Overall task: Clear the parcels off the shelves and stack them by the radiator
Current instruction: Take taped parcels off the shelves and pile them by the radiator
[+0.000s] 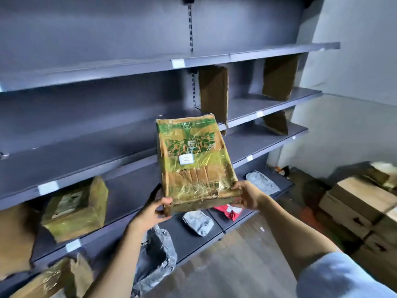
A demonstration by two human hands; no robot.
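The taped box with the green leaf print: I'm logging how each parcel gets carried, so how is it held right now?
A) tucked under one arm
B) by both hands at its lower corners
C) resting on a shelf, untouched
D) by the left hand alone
B: the left hand and right hand each grip a lower corner of the taped box, which is off the shelves.

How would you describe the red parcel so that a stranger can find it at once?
Start at the grey shelving and go down to its lowest shelf, just under the tape-wrapped box that both hands hold. The red parcel lies flat there, between two grey mailer bags. It is the only red thing on the shelves.
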